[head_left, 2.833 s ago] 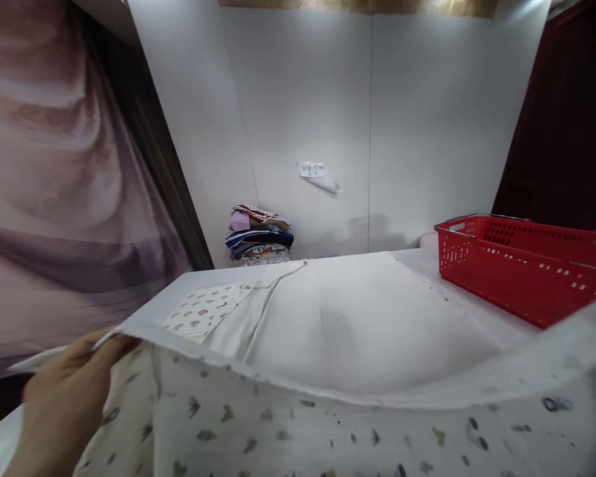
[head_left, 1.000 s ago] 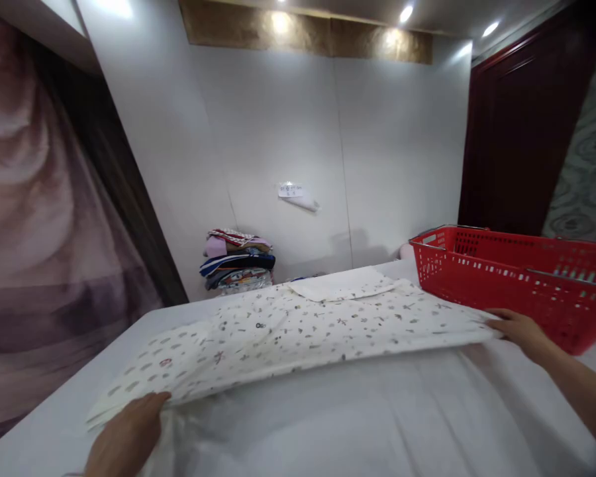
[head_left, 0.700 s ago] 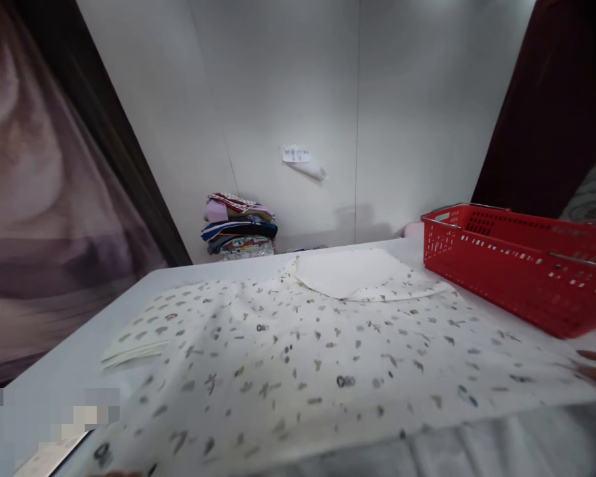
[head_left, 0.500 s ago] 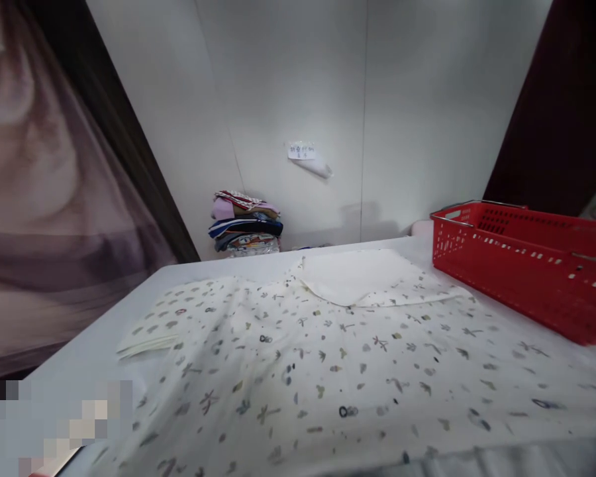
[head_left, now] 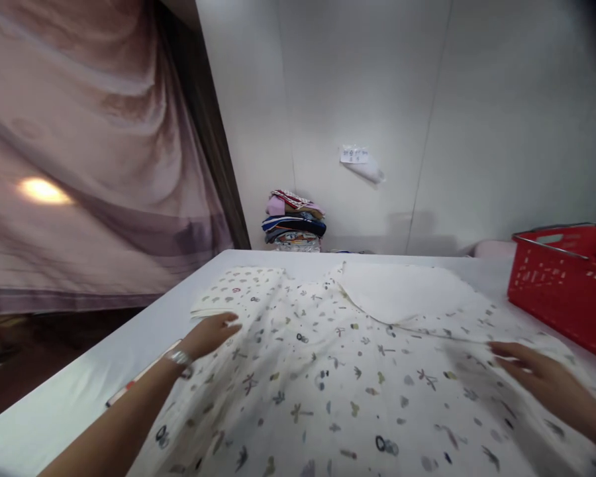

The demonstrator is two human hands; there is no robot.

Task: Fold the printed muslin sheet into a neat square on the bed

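On your far left, the pink and mauve curtain (head_left: 94, 159) hangs beside the white table (head_left: 74, 371). A thin, flat thing (head_left: 129, 387) lies on the table, partly covered by your left forearm, so you can't make out what it is. Your left wrist wears a silvery band (head_left: 179, 358). Your left hand (head_left: 212, 334) is over the left side of the printed cloth (head_left: 328, 391), just beside the front edge of the folded cloth (head_left: 241, 286). Its fingers are loosely bent, with a gap between the ones you can see; whether they touch the fabric, you can't tell.

The printed cloth spreads across the middle and near part of the table, overlapping the folded cloth's right side, with creases running through it. Past the table's far edge sits a pile of folded fabrics (head_left: 294, 222), and right of it a paper label (head_left: 355, 156) is stuck on the wall. The white piece (head_left: 407, 288) lies at the printed cloth's far edge.

Your right hand (head_left: 541, 374) reaches in over the printed cloth's right side, fingers forward and slightly apart, the foremost tip at a raised line in the fabric; you can't tell if it pinches. Farther right stands the red basket (head_left: 561, 285), cut off by the view. Its wall hides the bottom, so you can't tell what it holds.
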